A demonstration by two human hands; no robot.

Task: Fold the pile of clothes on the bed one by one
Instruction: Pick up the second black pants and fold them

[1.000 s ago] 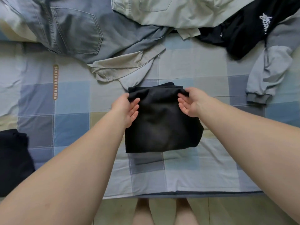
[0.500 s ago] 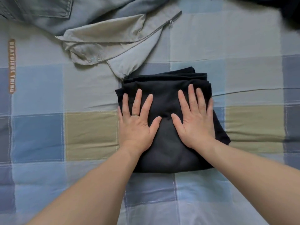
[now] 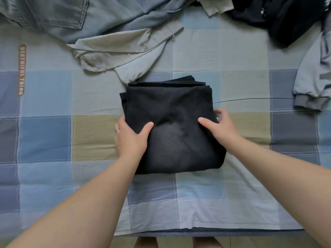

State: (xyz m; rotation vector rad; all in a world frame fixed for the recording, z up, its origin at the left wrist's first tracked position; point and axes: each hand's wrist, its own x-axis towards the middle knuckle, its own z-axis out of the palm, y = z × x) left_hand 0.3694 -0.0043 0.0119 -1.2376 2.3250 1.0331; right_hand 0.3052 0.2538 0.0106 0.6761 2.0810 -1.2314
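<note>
A folded black garment (image 3: pixel 170 104) lies as a thick square in the middle of the checked bedsheet (image 3: pixel 89 136). My left hand (image 3: pixel 129 138) grips its left edge, thumb on top and fingers tucked under the side. My right hand (image 3: pixel 221 130) grips the right edge the same way, thumb pressing the top, fingers round the side. The cloth bunches slightly between the two thumbs.
Unfolded clothes lie along the far side: grey-blue jeans (image 3: pixel 53 15), a pale green-grey shirt (image 3: pixel 114 49), a black printed garment (image 3: pixel 286 20) and a grey sweatshirt sleeve (image 3: pixel 311 83) at the right. The bed's near edge (image 3: pixel 206 231) runs below, with my feet beyond it.
Both hands were pressing flat on top of the black garment; now they have slid outward to its left and right sides and grip it.
</note>
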